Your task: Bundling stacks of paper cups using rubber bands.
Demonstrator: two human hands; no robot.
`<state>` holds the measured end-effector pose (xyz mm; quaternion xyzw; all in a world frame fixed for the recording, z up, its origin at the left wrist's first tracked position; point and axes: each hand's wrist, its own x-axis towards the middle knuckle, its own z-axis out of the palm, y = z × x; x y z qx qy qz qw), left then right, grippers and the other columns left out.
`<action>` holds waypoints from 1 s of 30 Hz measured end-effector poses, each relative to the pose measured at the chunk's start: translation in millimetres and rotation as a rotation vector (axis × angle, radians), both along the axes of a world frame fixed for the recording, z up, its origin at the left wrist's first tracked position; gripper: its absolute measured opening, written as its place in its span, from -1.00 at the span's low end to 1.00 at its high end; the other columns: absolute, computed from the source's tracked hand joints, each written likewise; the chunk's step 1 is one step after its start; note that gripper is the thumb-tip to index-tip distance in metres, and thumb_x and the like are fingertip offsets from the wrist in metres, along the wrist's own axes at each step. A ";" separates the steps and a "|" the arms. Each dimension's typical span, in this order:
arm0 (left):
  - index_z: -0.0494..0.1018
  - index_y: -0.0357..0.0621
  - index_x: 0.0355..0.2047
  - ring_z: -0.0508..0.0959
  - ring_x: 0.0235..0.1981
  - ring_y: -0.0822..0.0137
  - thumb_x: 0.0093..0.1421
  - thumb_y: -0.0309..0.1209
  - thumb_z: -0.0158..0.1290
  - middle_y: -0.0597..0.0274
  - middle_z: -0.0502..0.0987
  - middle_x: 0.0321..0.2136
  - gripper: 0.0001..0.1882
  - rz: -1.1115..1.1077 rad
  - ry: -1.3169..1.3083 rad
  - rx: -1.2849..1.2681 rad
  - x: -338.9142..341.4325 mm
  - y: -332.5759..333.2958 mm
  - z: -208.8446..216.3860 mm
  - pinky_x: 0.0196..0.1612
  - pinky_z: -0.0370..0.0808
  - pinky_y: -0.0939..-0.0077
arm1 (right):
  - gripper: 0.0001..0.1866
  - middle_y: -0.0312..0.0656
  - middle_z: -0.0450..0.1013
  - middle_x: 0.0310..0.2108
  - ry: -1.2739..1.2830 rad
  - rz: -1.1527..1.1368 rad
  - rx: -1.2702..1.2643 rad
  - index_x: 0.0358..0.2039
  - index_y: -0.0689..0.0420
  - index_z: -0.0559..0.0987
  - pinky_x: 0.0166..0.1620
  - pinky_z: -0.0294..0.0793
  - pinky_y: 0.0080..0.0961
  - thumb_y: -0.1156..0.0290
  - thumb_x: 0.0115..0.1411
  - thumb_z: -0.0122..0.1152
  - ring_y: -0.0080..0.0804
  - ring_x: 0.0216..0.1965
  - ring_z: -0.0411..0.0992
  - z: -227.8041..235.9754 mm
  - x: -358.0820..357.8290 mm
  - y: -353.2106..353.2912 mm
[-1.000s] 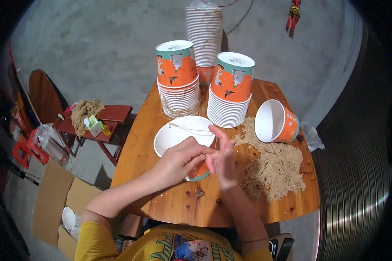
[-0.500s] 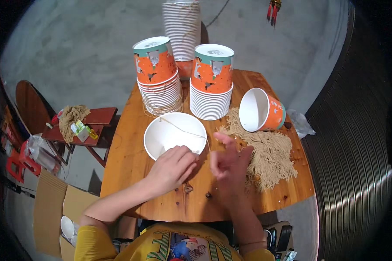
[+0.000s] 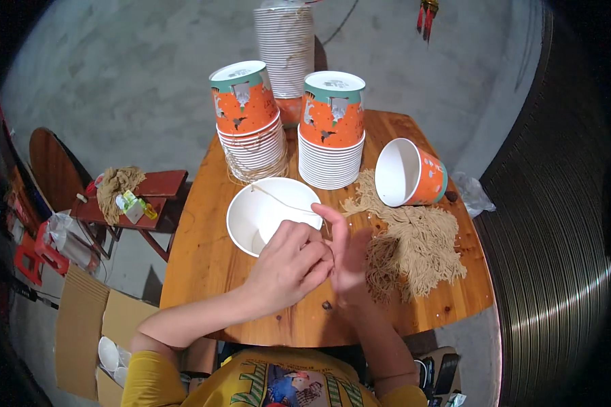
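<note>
A white paper bucket [image 3: 248, 224] stands with its mouth up in front of me. A thin strand of twine [image 3: 285, 203] crosses its mouth and runs over the right rim toward my fingers. My left hand [image 3: 288, 264] is closed just at the bucket's near right side, its fingertips pinched where the twine leads; the pinch itself is mostly hidden. Touching those fingertips is my right hand [image 3: 349, 264], with the index finger stretched up and the other fingers partly hidden or blurred. Right of it lies a heap of tan twine strands [image 3: 421, 247].
An orange paper bucket [image 3: 407, 173] lies tipped on the twine heap. Behind stand upside-down bucket stacks, left [image 3: 251, 142] and right [image 3: 331, 152], the left one wound with twine. A taller stack [image 3: 285, 54] rises behind. A red bench [image 3: 163, 183] and cardboard box [image 3: 81, 332] are left.
My left hand has moved right, away from the bucket's near rim, and now meets my right hand. The right hand's fingers have shifted, its index finger now pointing up. The view has shifted slightly.
</note>
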<state>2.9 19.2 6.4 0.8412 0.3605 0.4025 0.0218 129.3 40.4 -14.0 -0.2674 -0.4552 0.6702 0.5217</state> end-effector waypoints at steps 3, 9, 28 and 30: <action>0.43 -0.14 -0.42 0.36 -0.26 0.14 0.01 -0.49 0.16 0.20 0.36 -0.36 -0.86 0.035 -0.027 -0.077 -0.5 3.4 1.8 -0.19 0.36 0.35 | 0.00 -0.32 0.33 -0.45 -0.075 0.062 0.030 0.13 0.08 0.18 -0.45 0.19 -0.72 -0.57 0.04 -0.57 -0.66 -0.49 0.23 -9.2 12.5 5.3; 0.41 -0.20 -0.43 0.38 -0.36 0.34 0.14 -0.48 0.08 0.24 0.35 -0.42 -0.92 -0.052 -0.428 -0.426 -9.4 17.9 1.9 -0.25 0.34 0.54 | -0.96 -0.43 0.24 -0.55 -0.235 -0.126 0.251 -0.37 0.17 0.45 -0.41 0.19 -0.67 0.51 0.24 0.05 -0.68 -0.51 0.16 -15.9 22.5 -1.3; 0.42 -0.13 -0.12 0.60 -0.41 0.12 0.09 -0.38 0.11 0.06 0.58 -0.42 -0.68 0.172 0.084 -0.601 -33.8 10.2 -5.9 -0.33 0.52 0.27 | -0.81 -0.37 0.23 -0.68 -0.634 -0.504 0.476 -0.50 0.17 0.36 -0.56 0.24 -0.67 0.67 -0.01 0.21 -0.70 -0.63 0.20 -54.5 2.7 -14.3; 0.43 -0.12 -0.11 0.60 -0.42 0.12 0.09 -0.37 0.11 0.07 0.58 -0.42 -0.67 0.169 0.093 -0.612 -32.6 11.5 -6.3 -0.33 0.52 0.28 | -0.81 -0.29 0.30 -0.64 -0.601 -0.491 0.430 -0.50 0.14 0.35 -0.51 0.35 -0.61 0.59 -0.03 0.22 -0.61 -0.62 0.29 -53.0 -0.6 -14.1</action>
